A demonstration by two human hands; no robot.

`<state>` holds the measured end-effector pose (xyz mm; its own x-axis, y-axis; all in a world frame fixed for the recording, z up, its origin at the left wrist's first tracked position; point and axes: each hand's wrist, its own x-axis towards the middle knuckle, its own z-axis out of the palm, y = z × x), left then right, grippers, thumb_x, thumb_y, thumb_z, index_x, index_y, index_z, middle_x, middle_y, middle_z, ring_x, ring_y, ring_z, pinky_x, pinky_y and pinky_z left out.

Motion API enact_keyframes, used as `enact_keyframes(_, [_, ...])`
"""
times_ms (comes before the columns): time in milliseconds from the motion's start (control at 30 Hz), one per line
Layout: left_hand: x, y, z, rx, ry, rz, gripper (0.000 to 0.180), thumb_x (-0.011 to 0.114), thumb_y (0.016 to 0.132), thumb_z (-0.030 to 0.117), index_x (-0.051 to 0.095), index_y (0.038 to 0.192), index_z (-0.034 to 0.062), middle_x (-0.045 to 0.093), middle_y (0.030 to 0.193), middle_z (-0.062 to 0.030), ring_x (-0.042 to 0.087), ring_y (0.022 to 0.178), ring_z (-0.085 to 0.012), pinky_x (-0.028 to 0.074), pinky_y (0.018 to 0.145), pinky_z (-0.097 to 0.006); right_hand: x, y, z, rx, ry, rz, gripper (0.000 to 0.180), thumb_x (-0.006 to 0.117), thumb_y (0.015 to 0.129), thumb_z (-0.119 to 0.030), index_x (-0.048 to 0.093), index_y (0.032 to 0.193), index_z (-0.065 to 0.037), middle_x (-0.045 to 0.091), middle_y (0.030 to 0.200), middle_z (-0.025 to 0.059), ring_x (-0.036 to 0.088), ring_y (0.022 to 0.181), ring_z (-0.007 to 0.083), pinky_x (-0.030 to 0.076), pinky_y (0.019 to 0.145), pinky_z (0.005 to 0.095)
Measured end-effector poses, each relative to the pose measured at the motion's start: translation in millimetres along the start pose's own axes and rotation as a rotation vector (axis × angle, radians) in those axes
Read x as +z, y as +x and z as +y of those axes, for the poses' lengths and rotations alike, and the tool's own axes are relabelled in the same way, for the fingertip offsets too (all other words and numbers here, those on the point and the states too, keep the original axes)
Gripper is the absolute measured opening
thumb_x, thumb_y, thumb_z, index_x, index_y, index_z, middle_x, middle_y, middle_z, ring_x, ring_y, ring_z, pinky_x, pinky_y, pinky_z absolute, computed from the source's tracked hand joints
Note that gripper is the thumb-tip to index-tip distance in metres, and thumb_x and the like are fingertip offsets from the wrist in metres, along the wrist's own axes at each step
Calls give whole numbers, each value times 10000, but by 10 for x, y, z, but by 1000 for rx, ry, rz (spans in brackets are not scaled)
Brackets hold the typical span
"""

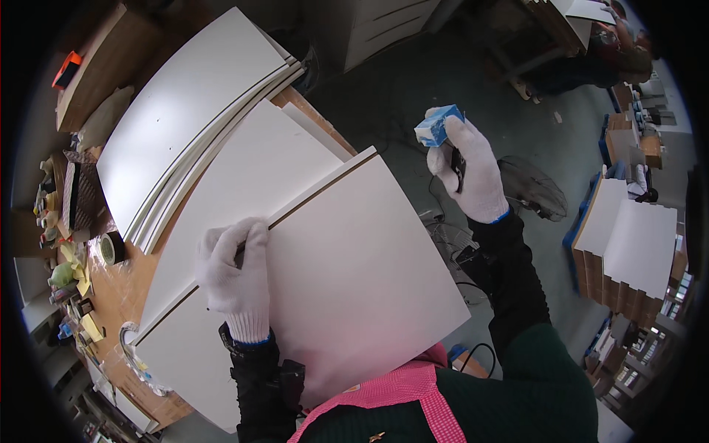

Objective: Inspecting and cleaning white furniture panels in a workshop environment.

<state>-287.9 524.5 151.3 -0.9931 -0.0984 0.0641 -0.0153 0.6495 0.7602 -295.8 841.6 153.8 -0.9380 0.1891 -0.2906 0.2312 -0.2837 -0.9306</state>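
Observation:
A white panel (347,251) with a dark groove along its far edge slants across in front of my body. My left hand (238,275), in a white knit glove, is closed over that grooved edge; a dark patch shows between thumb and fingers, too small to name. Out to the right of the panel, my right hand (471,166), gloved too, is raised and pinches a small blue-and-white block (437,127) between thumb and fingers. Something dark shows in the right palm, and I cannot make out what. Beyond the grooved edge lies another white panel (255,162).
Several white panels (192,96) are stacked on the wooden table (129,292) at left, near a tape roll (112,248) and assorted small items. A floor fan (532,188) stands at right, before stacked boards (639,247). Another person (620,55) is at far right.

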Motion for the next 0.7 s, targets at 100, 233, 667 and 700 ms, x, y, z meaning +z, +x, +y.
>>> enact_keyframes(100, [-19,-8,-31,-1,43,12,96,743,836,79,760,931,78,646,859,-33,580,812,-179,484,748,-323,-92,-65,52,69,261,35,382,487,1045,-396,605,1118,-39,589,670,34,415,426,68,307,386,205])
enact_keyframes(233, [-75,-21,21,200,315,-10,334,696,896,260,698,1179,83,657,1162,-113,605,1079,-289,479,966,-419,-252,-346,-122,108,435,88,372,463,1058,-383,587,1141,-42,592,709,46,387,396,85,296,362,215])
enact_keyframes(667, [-45,-1006,978,880,-417,-1316,552,538,980,495,551,1380,114,593,1340,-178,579,1228,-347,471,1041,-444,-353,-1251,-217,5,700,308,392,435,1071,-366,577,1147,-9,624,869,83,492,557,96,343,352,207])
enact_keyframes(700, [-165,-1047,996,898,-416,-1318,552,538,980,495,551,1380,114,593,1340,-178,579,1228,-347,471,1041,-444,-263,-1411,-283,-61,643,229,413,425,1072,-376,575,1159,-1,629,873,84,475,530,97,340,351,203])
